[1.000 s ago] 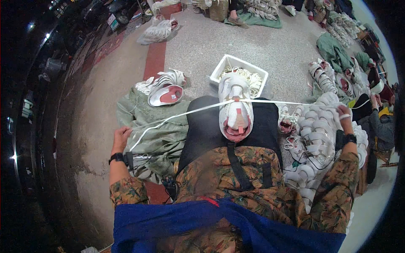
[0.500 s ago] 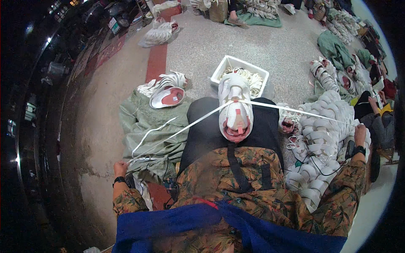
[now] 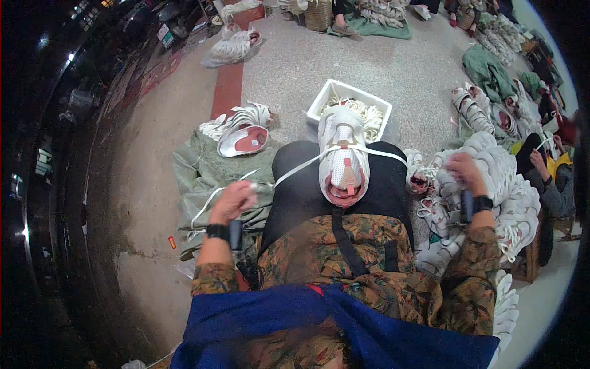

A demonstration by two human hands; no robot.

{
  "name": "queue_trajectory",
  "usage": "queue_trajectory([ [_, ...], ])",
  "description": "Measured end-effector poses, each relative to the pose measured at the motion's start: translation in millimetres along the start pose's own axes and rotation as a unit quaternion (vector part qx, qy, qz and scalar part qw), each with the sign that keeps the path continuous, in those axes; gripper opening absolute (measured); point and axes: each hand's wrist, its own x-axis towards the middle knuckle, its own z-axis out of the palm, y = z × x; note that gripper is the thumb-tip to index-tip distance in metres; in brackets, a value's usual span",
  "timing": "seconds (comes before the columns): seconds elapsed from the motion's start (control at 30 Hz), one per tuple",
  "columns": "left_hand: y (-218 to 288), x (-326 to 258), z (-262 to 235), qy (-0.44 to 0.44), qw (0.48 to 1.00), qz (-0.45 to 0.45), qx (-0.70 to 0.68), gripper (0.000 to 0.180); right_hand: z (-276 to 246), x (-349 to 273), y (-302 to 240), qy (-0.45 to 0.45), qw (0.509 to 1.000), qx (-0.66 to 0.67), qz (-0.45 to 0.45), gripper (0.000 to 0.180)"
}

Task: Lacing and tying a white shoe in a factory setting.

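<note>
1. The white sneaker (image 3: 343,166) with pink lining rests on my lap, upon the black covering (image 3: 386,178) of my knees. Its opening faces toward me.
2. A flat white lace (image 3: 301,166) crosses the upper of this sneaker and hangs out at both sides, slack and curved. On the right it goes down past the edge of my knee.
3. My left hand (image 3: 235,200) is above the green sack (image 3: 187,169), with the fingers curled. Something white shows at the fingertips, but I cannot tell if I grip the lace.
4. My right hand (image 3: 465,174) is blurred, in front of the pile of white shoes (image 3: 496,163). I cannot tell whether it is closed or gripping anything.
5. Beyond the sneaker stands the white box (image 3: 369,98), which contains more laces (image 3: 373,117).
6. In my judgement, the step in hand is lacing: the lace lies across the upper, with a length free on each side.
7. I think the next move calls for a sure pinch on each lace end, near the sneaker, while it remains steady on my knees.
</note>
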Motion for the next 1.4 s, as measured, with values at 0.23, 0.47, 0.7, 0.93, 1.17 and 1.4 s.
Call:
queue_trajectory([
  [0.23, 67.1, 87.9, 135.7, -0.249, 0.96, -0.017, 0.129, 0.01, 188.5, 42.0, -149.6, -0.1, 0.974, 0.028, -0.199, 0.018],
  [0.47, 46.6, 137.8, 144.7, -0.072, 0.991, 0.109, 0.022, 0.006, 239.4, 65.9, -146.6, 0.03, 0.926, 0.333, -0.174, 0.016],
  [0.7, 42.1, 134.2, 139.1, -0.086, 0.987, 0.132, 0.039, 0.007, 248.7, 69.0, -145.1, 0.126, 0.947, 0.201, -0.217, 0.017],
  [0.93, 40.7, 130.8, 141.0, -0.076, 0.982, 0.158, 0.064, 0.007, 246.1, 57.3, -164.5, 0.142, 0.928, -0.102, -0.328, 0.014],
  [1.17, 36.4, 132.6, 141.2, -0.032, 0.974, 0.182, 0.131, 0.01, 236.0, 75.6, -176.0, 0.027, 0.99, -0.041, -0.132, 0.015],
  [1.4, 31.6, 128.9, 146.7, -0.03, 0.969, 0.217, 0.11, 0.009, 255.0, 47.5, -185.0, 0.219, 0.94, -0.139, -0.221, 0.023],
])
